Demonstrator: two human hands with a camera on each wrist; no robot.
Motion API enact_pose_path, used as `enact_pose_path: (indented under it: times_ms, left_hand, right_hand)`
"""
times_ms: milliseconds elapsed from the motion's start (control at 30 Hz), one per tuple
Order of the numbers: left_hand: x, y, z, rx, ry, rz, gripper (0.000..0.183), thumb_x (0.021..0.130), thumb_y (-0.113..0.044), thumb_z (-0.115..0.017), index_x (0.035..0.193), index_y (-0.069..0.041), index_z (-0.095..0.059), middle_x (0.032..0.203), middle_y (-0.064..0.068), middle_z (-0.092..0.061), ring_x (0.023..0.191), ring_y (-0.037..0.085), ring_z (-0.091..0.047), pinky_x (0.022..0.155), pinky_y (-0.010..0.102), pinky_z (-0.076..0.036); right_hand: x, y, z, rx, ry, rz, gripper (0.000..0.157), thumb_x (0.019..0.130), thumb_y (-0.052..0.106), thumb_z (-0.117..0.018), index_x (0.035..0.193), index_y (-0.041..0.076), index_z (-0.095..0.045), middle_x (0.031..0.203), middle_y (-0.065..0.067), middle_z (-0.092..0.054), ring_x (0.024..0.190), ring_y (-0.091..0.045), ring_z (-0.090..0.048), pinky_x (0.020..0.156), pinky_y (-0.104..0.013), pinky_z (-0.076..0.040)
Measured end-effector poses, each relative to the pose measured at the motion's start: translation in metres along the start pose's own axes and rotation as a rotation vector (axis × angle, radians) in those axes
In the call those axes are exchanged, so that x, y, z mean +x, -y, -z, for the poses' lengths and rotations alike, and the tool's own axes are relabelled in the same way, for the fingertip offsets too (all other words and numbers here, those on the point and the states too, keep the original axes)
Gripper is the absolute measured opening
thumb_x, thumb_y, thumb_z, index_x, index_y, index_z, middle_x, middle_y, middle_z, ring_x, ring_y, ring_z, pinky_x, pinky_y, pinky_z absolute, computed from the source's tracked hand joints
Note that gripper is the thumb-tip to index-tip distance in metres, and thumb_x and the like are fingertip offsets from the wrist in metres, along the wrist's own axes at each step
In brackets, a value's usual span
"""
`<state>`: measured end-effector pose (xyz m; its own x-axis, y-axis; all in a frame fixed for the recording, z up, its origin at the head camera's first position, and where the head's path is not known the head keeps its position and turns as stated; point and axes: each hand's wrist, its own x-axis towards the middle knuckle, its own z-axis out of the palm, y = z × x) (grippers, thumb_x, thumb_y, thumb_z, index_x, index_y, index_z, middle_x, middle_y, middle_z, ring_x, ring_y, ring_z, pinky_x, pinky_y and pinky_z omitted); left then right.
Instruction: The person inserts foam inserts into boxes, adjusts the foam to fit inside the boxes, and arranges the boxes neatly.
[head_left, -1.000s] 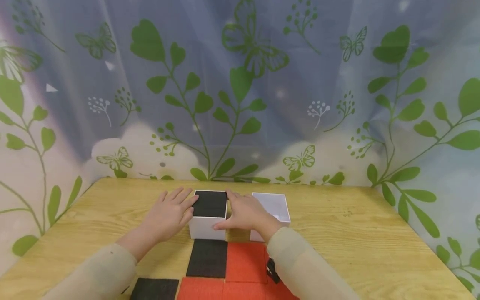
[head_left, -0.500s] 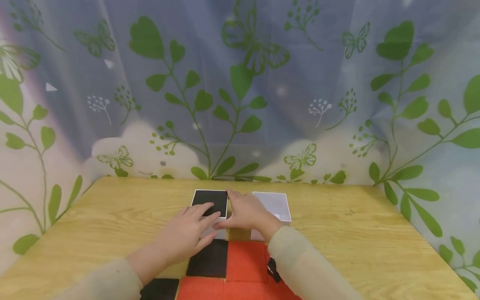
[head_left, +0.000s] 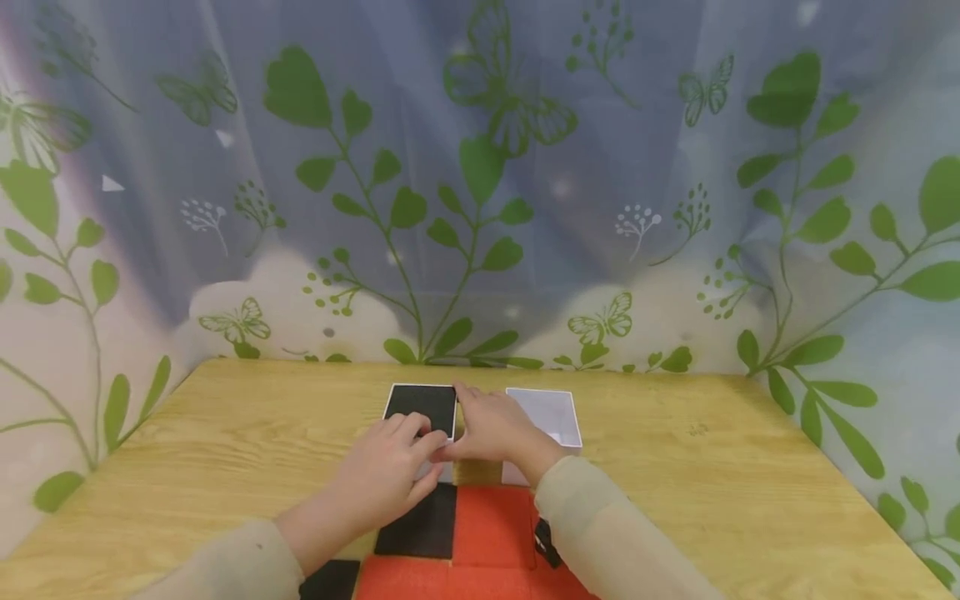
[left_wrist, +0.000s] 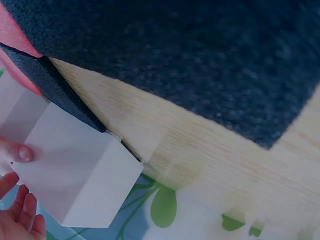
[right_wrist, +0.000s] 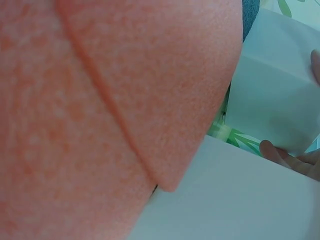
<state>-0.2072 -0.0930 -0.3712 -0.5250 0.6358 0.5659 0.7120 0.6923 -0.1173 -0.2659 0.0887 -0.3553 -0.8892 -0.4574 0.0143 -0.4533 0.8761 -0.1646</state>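
Observation:
A white box (head_left: 446,475) stands on the table, with a black felt-like square (head_left: 422,398) filling its top. My right hand (head_left: 491,425) grips the box at its right side, thumb toward the front and a finger at the back corner. My left hand (head_left: 375,475) reaches over the front edge; its bent fingers touch the black square near the right thumb. Whether they pinch anything is hidden. In the left wrist view, fingertips lie around the white box (left_wrist: 75,155). The right wrist view also shows fingertips at the white box (right_wrist: 270,95).
A second white box (head_left: 576,421), open at the top, stands to the right. Black (head_left: 416,529) and red squares (head_left: 493,527) lie on the wooden table (head_left: 675,483) in front. A black strap (head_left: 546,542) shows at the right wrist. A patterned curtain (head_left: 480,208) hangs behind.
My left hand has moved right from the box's left side to its front edge, and its fingers have bent. The right hand has kept its hold on the box.

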Motion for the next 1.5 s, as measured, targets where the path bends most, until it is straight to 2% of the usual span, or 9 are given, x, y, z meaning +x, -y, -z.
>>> enact_pose_path:
  times_ms: [200,400,567,800,967,1067,1167,1367,1500]
  left_hand:
    - [-0.004,-0.002,-0.007,-0.016,-0.013,0.038,0.024,0.081,-0.026,-0.068,0.101,-0.013,-0.067,0.095,0.003,-0.054,0.079,0.019,-0.049,0.069,0.034,-0.045]
    - [0.002,0.001,-0.008,-0.028,-0.056,0.032,0.021,0.079,-0.024,-0.068,0.095,-0.011,-0.064,0.090,0.001,-0.053,0.077,0.019,-0.048,0.066,0.034,-0.043]
    - [0.002,-0.002,-0.007,-0.024,-0.024,0.035,0.021,0.081,-0.026,-0.067,0.095,-0.010,-0.064,0.090,0.000,-0.053,0.077,0.018,-0.048,0.067,0.032,-0.045]
    - [0.008,-0.002,-0.005,0.002,-0.048,0.042,0.020,0.078,-0.023,-0.069,0.090,-0.007,-0.066,0.087,0.002,-0.054,0.075,0.019,-0.049,0.066,0.032,-0.047]
    - [0.010,-0.002,-0.004,0.017,-0.006,0.051,0.020,0.080,-0.026,-0.068,0.088,-0.008,-0.066,0.085,0.001,-0.054,0.074,0.018,-0.048,0.066,0.030,-0.047]
    - [0.012,-0.001,-0.004,0.021,-0.004,0.054,0.021,0.080,-0.027,-0.069,0.088,-0.008,-0.066,0.085,0.001,-0.054,0.073,0.018,-0.049,0.066,0.031,-0.047]
    - [0.014,0.001,-0.002,-0.001,0.013,0.070,0.022,0.082,-0.026,-0.067,0.092,-0.007,-0.067,0.089,0.003,-0.056,0.077,0.020,-0.051,0.070,0.034,-0.048]
    - [0.029,0.015,0.001,-0.062,0.120,0.180,0.028,0.088,-0.016,-0.059,0.113,-0.005,-0.066,0.109,0.013,-0.059,0.099,0.031,-0.055,0.088,0.046,-0.045]
    - [0.041,0.025,0.001,-0.049,0.201,0.215,0.029,0.088,-0.009,-0.058,0.116,-0.009,-0.066,0.107,0.013,-0.059,0.096,0.031,-0.056,0.084,0.046,-0.046]
  right_hand:
    - [0.001,-0.001,-0.010,-0.002,0.000,0.001,0.110,0.070,0.075,-0.058,0.147,0.005,-0.024,0.143,-0.009,-0.040,0.119,-0.032,-0.048,0.101,-0.045,-0.036]
    - [0.002,0.000,-0.002,-0.011,-0.028,0.017,0.108,0.071,0.073,-0.058,0.146,0.004,-0.026,0.142,-0.009,-0.041,0.117,-0.033,-0.050,0.100,-0.044,-0.036]
    - [0.000,0.000,-0.004,-0.037,-0.012,0.014,0.108,0.072,0.073,-0.057,0.147,0.003,-0.024,0.142,-0.010,-0.041,0.118,-0.033,-0.049,0.100,-0.044,-0.037]
    - [0.002,0.000,-0.003,-0.031,-0.034,0.013,0.104,0.074,0.070,-0.058,0.147,0.004,-0.025,0.139,-0.008,-0.045,0.114,-0.032,-0.052,0.098,-0.044,-0.039]
    - [0.002,-0.001,-0.003,-0.037,-0.017,0.003,0.102,0.075,0.068,-0.059,0.147,0.004,-0.025,0.139,-0.008,-0.045,0.115,-0.031,-0.052,0.098,-0.044,-0.039]
    - [0.002,-0.001,-0.002,-0.036,-0.019,0.004,0.101,0.075,0.068,-0.058,0.147,0.004,-0.025,0.140,-0.009,-0.044,0.117,-0.031,-0.050,0.100,-0.044,-0.036]
    - [0.002,-0.001,-0.002,-0.031,-0.012,0.004,0.102,0.075,0.068,-0.058,0.147,0.005,-0.024,0.142,-0.009,-0.042,0.119,-0.031,-0.049,0.101,-0.045,-0.035]
    - [0.002,-0.001,-0.002,-0.011,-0.004,0.008,0.111,0.069,0.076,-0.057,0.148,0.005,-0.023,0.142,-0.009,-0.041,0.121,-0.030,-0.048,0.102,-0.045,-0.035]
    - [0.001,-0.002,-0.003,-0.001,-0.016,0.009,0.113,0.067,0.078,-0.057,0.148,0.006,-0.024,0.140,-0.009,-0.044,0.119,-0.029,-0.050,0.101,-0.044,-0.036]
